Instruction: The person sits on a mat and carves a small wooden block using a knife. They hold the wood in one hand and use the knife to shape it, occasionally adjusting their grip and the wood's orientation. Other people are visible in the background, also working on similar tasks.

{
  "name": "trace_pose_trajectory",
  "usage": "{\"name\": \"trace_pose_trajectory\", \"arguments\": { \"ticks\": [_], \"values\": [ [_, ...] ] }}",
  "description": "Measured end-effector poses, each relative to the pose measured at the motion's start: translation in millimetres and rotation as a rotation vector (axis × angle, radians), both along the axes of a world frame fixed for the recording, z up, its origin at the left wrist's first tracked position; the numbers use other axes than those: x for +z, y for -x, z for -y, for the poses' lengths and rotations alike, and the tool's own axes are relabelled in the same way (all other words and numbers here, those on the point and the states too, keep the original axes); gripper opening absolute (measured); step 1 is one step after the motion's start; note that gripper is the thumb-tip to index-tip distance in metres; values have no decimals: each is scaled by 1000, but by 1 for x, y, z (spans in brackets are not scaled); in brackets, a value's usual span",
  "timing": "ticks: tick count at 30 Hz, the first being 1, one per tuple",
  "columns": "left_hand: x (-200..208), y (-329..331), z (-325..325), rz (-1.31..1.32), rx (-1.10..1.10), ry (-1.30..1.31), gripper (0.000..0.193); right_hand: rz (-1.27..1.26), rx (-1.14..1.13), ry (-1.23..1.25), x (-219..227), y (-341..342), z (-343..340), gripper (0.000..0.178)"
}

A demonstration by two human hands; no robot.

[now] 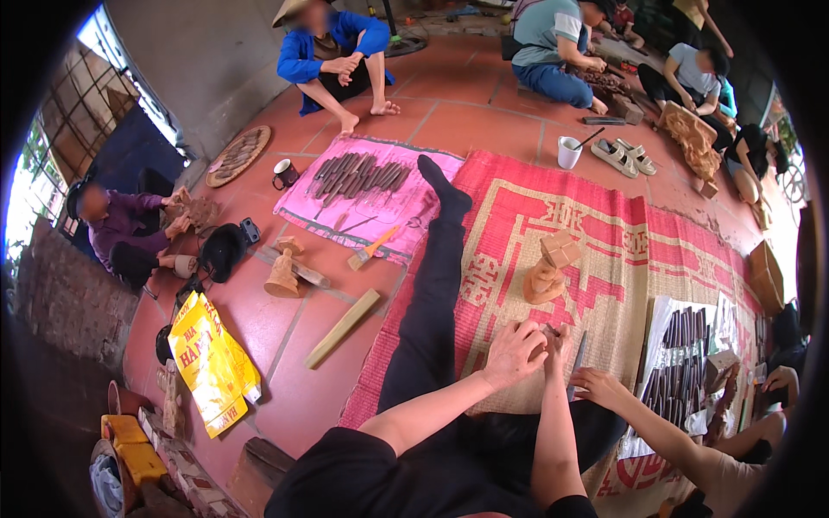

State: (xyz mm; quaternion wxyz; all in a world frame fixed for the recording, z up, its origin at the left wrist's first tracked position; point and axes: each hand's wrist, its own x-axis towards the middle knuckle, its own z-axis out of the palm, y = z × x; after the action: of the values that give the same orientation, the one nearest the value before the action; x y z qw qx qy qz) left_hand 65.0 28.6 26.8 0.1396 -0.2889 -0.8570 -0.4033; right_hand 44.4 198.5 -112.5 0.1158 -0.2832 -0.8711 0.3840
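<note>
My left hand and my right hand meet over the woven mat, low in the middle of the view. The fingers of both are bent together in a pinch. A small dark bit shows between the fingertips, too small to name. Just beyond my hands a carved wooden figure stands on the mat, with a block-like top. Close to the right of my right hand lies a thin grey blade. Another person's hand reaches in from the right beside that blade.
My outstretched leg crosses the mat edge. A pink cloth carries several dark chisel-like tools; a brush lies nearby. More tools rest on a white sheet at right. Left are a wooden stick and yellow bag. Several people sit around.
</note>
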Motion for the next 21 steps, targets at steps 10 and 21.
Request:
{"name": "trace_pose_trajectory", "arguments": {
  "ticks": [10,21],
  "values": [
    [1,11,-2,-5,5,-15,25,-284,29,489,20,-19,14,19],
    [0,10,3,18,45,-6,25,-324,-31,667,8,-18,9,12]
  ]
}}
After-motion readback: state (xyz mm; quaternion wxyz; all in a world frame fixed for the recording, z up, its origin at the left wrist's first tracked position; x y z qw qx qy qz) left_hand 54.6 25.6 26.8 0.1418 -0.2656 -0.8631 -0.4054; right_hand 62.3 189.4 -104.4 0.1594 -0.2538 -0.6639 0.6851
